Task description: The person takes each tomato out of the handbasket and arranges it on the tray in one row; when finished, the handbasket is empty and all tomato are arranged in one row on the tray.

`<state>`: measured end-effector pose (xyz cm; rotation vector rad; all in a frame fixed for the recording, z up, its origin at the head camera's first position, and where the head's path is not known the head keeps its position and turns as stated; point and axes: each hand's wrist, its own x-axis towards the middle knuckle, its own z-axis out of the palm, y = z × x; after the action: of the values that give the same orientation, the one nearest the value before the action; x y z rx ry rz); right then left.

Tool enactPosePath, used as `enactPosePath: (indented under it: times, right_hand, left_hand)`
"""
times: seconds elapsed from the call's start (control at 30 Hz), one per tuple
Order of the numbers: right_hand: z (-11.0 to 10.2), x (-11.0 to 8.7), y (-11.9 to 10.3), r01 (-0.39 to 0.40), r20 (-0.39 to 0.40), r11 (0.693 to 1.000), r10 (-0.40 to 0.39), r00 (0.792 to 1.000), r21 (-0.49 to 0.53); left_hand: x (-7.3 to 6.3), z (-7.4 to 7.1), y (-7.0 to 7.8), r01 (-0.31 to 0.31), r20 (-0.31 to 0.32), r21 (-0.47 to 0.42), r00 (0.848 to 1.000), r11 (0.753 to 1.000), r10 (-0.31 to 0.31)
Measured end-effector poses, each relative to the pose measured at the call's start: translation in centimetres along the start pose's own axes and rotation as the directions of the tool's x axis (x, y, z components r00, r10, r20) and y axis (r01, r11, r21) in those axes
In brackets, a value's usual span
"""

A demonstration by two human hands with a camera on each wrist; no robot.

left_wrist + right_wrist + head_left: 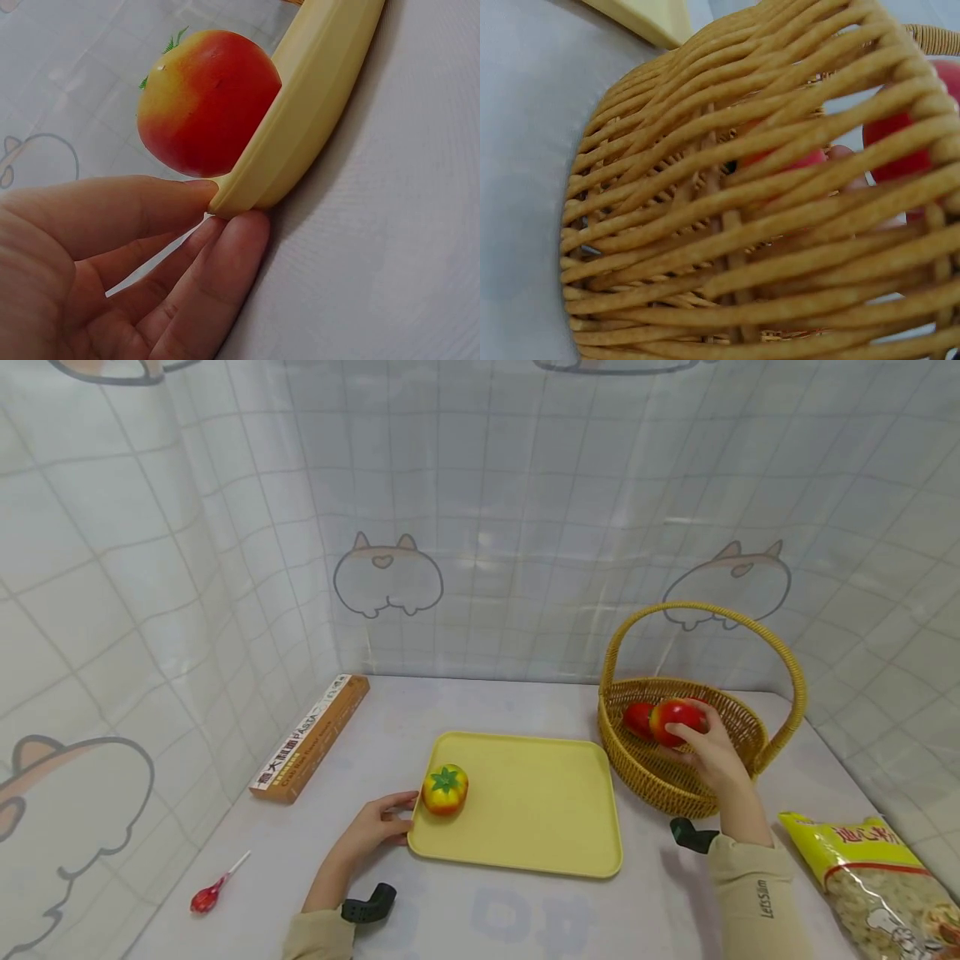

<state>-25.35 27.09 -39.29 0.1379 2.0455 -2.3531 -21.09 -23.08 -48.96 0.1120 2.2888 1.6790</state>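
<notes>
My left hand [373,823] pinches the left rim of a yellow tray [525,802], thumb on top and fingers beneath, as the left wrist view shows. On the tray, close to that hand, sits a red-and-yellow tomato [445,790] with a green leafy top. Inside the wicker basket [652,785], my right hand [708,747] grips a round red fruit [677,721] with a yellowish patch. Another red fruit [639,719] lies beside it in the basket. In the right wrist view the basket's weave hides most of the right hand.
A pasta box [311,739] lies at the back left, and a red lollipop [206,896] at the front left. A yellow-topped food bag [873,881] lies at the front right. The basket's tall handle [783,660] arches over it. A tiled-pattern curtain [525,527] stands behind.
</notes>
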Motion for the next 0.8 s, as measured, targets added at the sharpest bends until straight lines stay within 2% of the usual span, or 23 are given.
enactPosePath:
  times: [0.2, 0.47, 0.6, 0.8]
  right_hand:
    - [0.8, 0.0, -0.3, 0.018, 0.001, 0.999, -0.018, 1.000, -0.028]
    - [1.7, 0.0, -0.3, 0.013, 0.059, 0.997, -0.018, 0.998, 0.072]
    - [2.2, -0.1, -0.1, 0.041, 0.084, 0.997, -0.046, 0.995, 0.070]
    - [2.9, 0.0, -0.2, 0.063, 0.074, 0.995, -0.069, 0.995, 0.072]
  left_hand:
    - [0.0, 0.0, 0.0, -0.012, 0.007, -0.009, 1.000, 1.000, 0.012]
    - [0.0, 0.1, 0.2, 0.009, -0.002, -0.014, 1.000, 1.000, -0.009]
    - [-0.1, 0.1, 0.2, 0.012, -0.008, -0.011, 1.000, 1.000, -0.012]
    - [-0.1, 0.1, 0.4, -0.001, -0.009, -0.015, 1.000, 1.000, 0.001]
